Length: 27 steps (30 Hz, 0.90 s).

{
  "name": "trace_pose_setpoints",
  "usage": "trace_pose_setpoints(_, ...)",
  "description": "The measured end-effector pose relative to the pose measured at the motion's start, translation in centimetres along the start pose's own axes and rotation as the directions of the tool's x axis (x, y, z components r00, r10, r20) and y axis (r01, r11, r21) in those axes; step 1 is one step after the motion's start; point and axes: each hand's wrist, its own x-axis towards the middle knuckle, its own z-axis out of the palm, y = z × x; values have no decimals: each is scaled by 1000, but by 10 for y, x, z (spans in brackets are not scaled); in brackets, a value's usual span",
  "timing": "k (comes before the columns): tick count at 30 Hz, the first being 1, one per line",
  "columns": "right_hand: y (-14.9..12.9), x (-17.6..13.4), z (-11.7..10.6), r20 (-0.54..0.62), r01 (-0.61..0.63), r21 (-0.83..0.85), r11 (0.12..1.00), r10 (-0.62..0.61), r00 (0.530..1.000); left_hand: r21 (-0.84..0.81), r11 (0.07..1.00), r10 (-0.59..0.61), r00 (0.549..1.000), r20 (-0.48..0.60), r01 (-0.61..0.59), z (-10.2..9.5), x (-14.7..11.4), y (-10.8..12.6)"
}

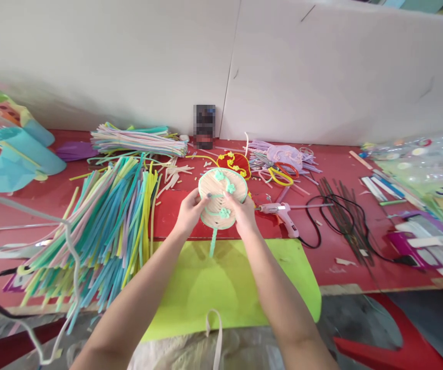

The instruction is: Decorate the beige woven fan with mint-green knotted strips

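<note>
Between my two hands is a round fan (216, 203) made of cream pipe cleaners, edged in mint green, with small mint flowers on its face and a mint handle pointing down. My left hand (191, 209) grips the left rim, thumb on the front. On the opposite rim my right hand (243, 211) holds it the same way, its thumb near a flower. The other fingers of both hands are hidden behind the disc. Below it lies a lime-green mat (221, 288), and a pink glue gun (281, 211) rests just right of my right hand.
Bundles of coloured pipe cleaners (102, 221) cover the left of the red table (329, 277). Behind the fan lie a red and yellow piece (234, 162), scissors (281, 176) and a lilac piece (285, 155). A black cord (314, 245) loops at right among dark thin sticks (347, 221).
</note>
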Motion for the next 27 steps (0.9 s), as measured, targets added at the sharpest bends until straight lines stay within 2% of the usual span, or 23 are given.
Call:
trace_pose_setpoints(2, -1, 1, -2, 5, 3, -7, 1000, -3, 1000, -32, 999, -42, 998, 37, 43, -5, 3, -3)
trace_pose_setpoints(5, -2, 2, -2, -2, 20, -11, 1000, -20, 1000, -78, 992, -94, 995, 13, 95, -10, 5, -5)
trace_pose_setpoints(7, -3, 2, -2, -12, 32, -16, 999, -32, 999, -78, 991, -108, 993, 49, 112, -11, 5, -4)
trace_pose_setpoints(10, -3, 2, -2, -19, 35, -18, 999, -35, 999, -5, 995, -96, 990, 103, 97, -11, 5, -1)
trace_pose_setpoints(14, -4, 2, -2, -35, 44, -43, 998, -46, 998, 88, 994, -71, 996, 57, 66, -10, 4, 2)
trace_pose_setpoints(17, -4, 2, -3, -29, 59, -56, 997, -61, 998, 91, 994, -59, 996, 64, 53, -9, 3, 1)
trace_pose_setpoints(23, -9, -1, -2, -65, 93, -78, 993, -99, 993, 34, 998, -51, 983, 177, 45, -17, 5, 4)
trace_pose_setpoints(27, -10, 0, -2, -63, 104, -57, 993, -107, 992, -7, 997, 72, 940, 333, -73, -25, 7, 12)
